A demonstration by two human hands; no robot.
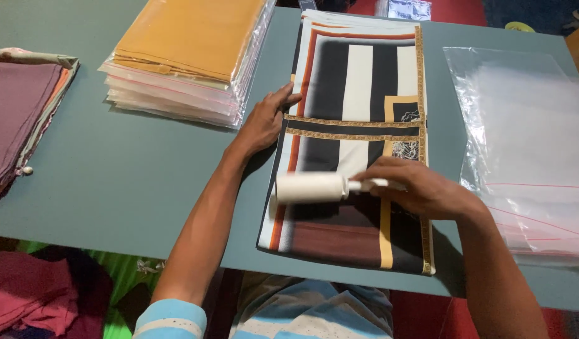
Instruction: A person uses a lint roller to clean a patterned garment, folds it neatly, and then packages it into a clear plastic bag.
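Stack of clear plastic packages point(189, 63) sits up at the far left of the grey table point(113, 182), flat rectangles, the top one filled with mustard-orange cloth. Over on the table's right edge, a pile of empty clear bags point(528, 150), thin red strips showing.

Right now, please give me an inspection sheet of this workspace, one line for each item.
Surface: grey-green table, flat.
Job's things: folded striped scarf lies flat; white lint roller rests on it.
Clutter: stack of bagged orange fabric; purple folded cloth; clear plastic bags.
Grippers: left hand presses flat on the scarf's edge; right hand grips the roller's handle.
Cables: nothing seen.
Surroundings: pink and green cloth below the table.
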